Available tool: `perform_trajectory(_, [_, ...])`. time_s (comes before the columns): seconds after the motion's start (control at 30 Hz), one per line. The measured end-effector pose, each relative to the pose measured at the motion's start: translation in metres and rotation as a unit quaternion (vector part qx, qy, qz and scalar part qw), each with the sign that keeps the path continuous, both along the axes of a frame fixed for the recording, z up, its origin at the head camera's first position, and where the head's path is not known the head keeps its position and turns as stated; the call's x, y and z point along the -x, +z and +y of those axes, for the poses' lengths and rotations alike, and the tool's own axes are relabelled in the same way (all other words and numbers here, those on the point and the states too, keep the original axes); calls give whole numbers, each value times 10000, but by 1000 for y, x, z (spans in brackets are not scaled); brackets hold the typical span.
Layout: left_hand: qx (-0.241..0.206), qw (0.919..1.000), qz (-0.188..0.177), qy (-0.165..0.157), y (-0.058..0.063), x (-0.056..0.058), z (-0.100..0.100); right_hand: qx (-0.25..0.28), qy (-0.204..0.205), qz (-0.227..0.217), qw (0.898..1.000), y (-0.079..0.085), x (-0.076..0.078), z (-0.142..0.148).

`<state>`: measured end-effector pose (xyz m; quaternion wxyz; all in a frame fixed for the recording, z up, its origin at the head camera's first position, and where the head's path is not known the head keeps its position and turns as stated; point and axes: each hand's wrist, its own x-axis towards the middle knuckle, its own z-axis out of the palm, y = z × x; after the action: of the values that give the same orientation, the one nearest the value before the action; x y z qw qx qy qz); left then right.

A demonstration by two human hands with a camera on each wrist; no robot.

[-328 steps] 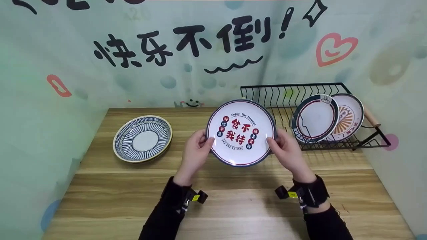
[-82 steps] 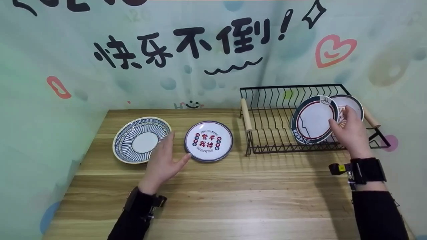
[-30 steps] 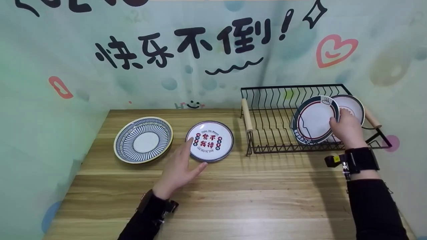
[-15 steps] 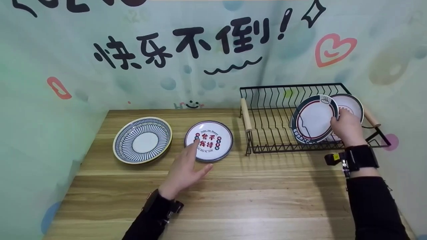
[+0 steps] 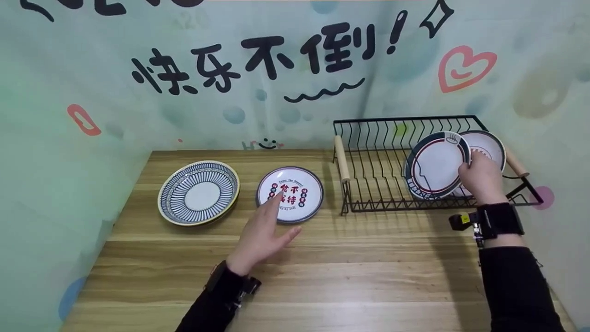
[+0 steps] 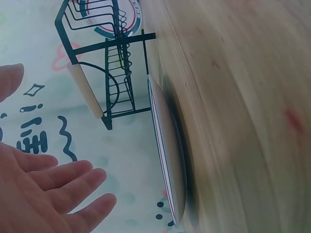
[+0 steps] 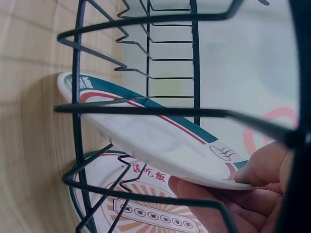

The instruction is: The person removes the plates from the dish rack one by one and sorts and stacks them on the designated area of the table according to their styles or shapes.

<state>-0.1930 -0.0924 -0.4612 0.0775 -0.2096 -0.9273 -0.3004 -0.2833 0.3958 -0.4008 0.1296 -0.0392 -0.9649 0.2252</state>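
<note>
My right hand [image 5: 482,177] pinches the right edge of a white plate with a dark green rim [image 5: 435,166], thumb on its front face. That plate leans in a black wire dish rack [image 5: 373,163]. Behind it stands a second plate with an orange ray pattern [image 7: 146,208], partly hidden by the hand in the head view. My left hand [image 5: 258,240], fingers spread, hovers over the near left edge of a small white plate with red lettering [image 5: 306,189], which lies flat on the table. In the left wrist view the left fingers [image 6: 73,187] look apart from this plate [image 6: 167,155].
A blue-striped dish [image 5: 200,196] with a yellowish rim sits at the left of the wooden table [image 5: 322,276]. The rack has wooden handles at both ends, including a left handle [image 5: 341,159]. A printed cloth [image 5: 276,115] hangs behind.
The red-lettered plate, earlier held in both hands, now lies on the table. My right hand has come to grip the green-rimmed plate. My left hand has drifted right, away from the striped dish.
</note>
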Motion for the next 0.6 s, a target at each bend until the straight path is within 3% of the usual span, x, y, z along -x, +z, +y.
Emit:
perform_trajectory(0.37, [-100,9998,-173,-2,2,2,8,52,-108,227,9997,4,-4,-6])
perform_trajectory(0.6, [-155,9998,-80,-39,4,4,13,-23,-362,377,9986,8,-9,-5])
